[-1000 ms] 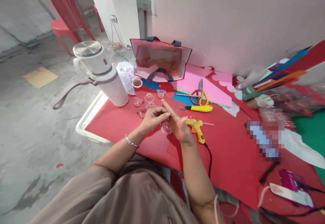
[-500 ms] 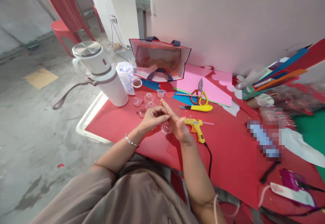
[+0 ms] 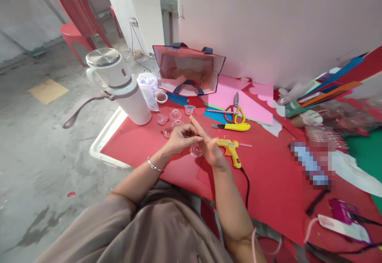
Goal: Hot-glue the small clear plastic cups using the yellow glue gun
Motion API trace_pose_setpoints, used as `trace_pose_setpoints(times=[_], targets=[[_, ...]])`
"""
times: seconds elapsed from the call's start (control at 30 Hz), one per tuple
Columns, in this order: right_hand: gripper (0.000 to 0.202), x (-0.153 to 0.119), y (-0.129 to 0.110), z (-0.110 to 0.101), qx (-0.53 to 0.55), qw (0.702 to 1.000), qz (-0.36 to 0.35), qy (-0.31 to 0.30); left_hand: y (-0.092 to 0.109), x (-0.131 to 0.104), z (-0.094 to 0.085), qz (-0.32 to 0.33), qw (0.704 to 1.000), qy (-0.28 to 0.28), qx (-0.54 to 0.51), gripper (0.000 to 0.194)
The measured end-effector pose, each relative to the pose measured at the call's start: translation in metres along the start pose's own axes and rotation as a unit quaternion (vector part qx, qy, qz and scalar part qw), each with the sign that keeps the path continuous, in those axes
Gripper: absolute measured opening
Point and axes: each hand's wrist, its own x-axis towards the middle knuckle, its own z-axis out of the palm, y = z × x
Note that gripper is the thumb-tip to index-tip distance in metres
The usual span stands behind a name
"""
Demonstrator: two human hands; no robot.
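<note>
My left hand (image 3: 180, 139) has its fingertips pinched together against the palm of my right hand (image 3: 211, 147), whose fingers are stretched out and which holds nothing visible. Whatever the left fingertips may hold is too small to make out. Under the hands lies a clear plastic dome (image 3: 195, 150) on the red sheet (image 3: 259, 183). Several clear cups and lids, among them a cup (image 3: 189, 110) and a lid (image 3: 175, 114), stand just behind. A yellow glue gun (image 3: 232, 151) lies right of my right hand, with a yellow cutter (image 3: 237, 127) and scissors (image 3: 235, 112) beyond it.
A tall white tumbler (image 3: 135, 104) stands at the back left beside a white paper bag (image 3: 148, 90). Behind the cups is an open gift bag (image 3: 188, 68). Pink sheets (image 3: 253, 100) lie against the wall, and a phone-like blurred object (image 3: 310, 163) is at right.
The left thumb has shifted slightly to the right against my right palm. Otherwise both hands hold nearly the same pose, and the objects on the table have not moved.
</note>
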Motion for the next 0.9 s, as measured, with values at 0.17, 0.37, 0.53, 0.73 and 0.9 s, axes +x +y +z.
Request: trace_pose_setpoints(times=[0.17, 0.37, 0.53, 0.73, 0.9], targets=[[0.101, 0.000, -0.001, 0.003, -0.001, 1.000, -0.018, -0.002, 0.004, -0.002, 0.000, -0.002, 1.000, -0.002, -0.017, 0.041], [0.086, 0.009, 0.004, 0.000, 0.073, 0.995, -0.029, 0.063, 0.004, -0.001, -0.001, -0.027, 0.996, 0.000, -0.090, 0.036], [0.051, 0.015, 0.010, -0.011, 0.016, 0.960, -0.024, 0.280, 0.006, 0.004, -0.001, -0.027, 0.987, 0.096, -0.128, 0.035], [0.035, 0.010, 0.004, -0.007, -0.156, 0.939, -0.064, 0.299, 0.004, 0.006, 0.000, 0.016, 0.991, 0.106, -0.074, 0.039], [0.024, 0.011, 0.010, -0.004, -0.210, 0.928, -0.119, 0.284, 0.009, 0.006, -0.003, -0.010, 0.993, 0.098, -0.058, 0.043]])
